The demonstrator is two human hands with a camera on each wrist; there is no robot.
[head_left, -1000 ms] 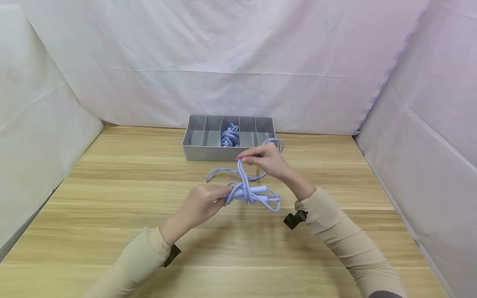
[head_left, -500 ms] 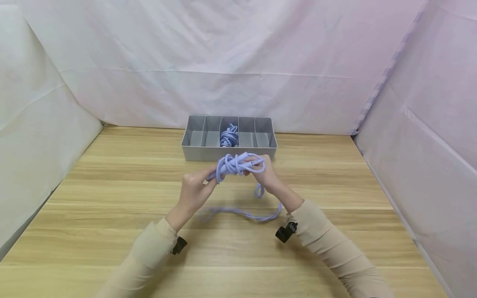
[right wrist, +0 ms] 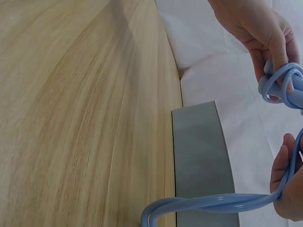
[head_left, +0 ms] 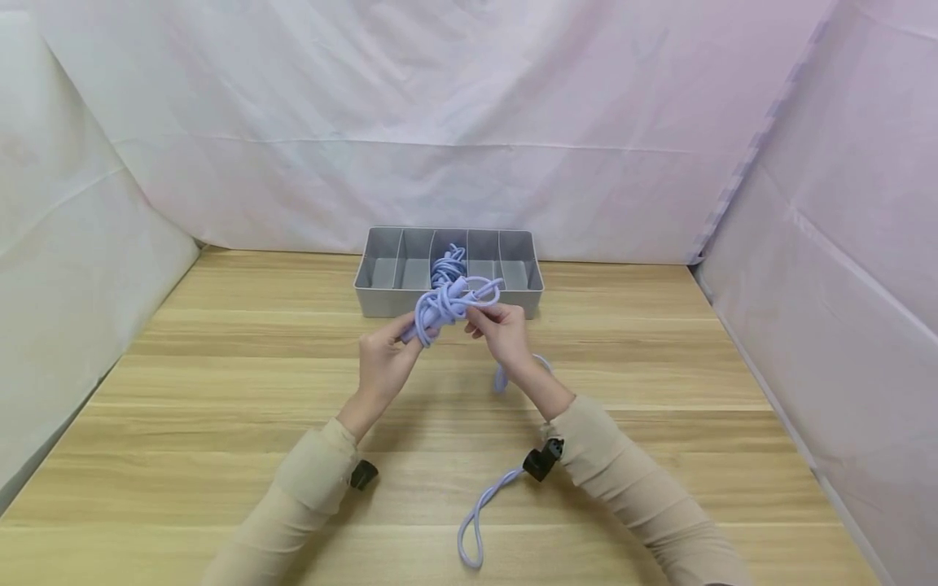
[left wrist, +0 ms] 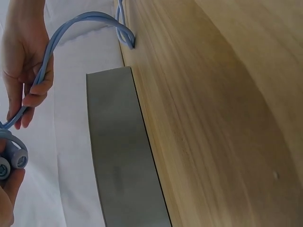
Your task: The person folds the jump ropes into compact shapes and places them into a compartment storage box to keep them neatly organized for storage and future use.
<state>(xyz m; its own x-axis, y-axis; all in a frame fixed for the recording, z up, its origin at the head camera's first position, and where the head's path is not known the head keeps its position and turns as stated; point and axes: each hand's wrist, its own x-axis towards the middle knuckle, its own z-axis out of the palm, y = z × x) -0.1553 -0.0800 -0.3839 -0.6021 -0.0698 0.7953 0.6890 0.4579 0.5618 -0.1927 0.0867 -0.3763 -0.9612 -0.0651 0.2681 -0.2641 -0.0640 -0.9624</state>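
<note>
My left hand (head_left: 383, 358) grips the two handles of a pale blue-violet jump rope (head_left: 438, 308), with cord wound around their middle. The bundle is held above the table, in front of the tray. Close on its right, my right hand (head_left: 504, 335) pinches the doubled cord, which runs through its curled fingers in the left wrist view. From there the loose cord (right wrist: 222, 202) hangs past the right wrist, and its looped end (head_left: 472, 529) lies low in the head view. The handle ends (left wrist: 19, 159) show beside the left fingers.
Behind the hands stands a grey divided tray (head_left: 381, 303) with several compartments. A second coiled jump rope (head_left: 449, 265) sits in its middle compartment. White cloth walls (head_left: 469, 122) enclose the back and sides of the wooden table (head_left: 220, 423).
Both hands have risen and moved toward the tray with the bundle. The right hand has gone from pulling cord above the bundle to beside it. The loose end has swung toward the front.
</note>
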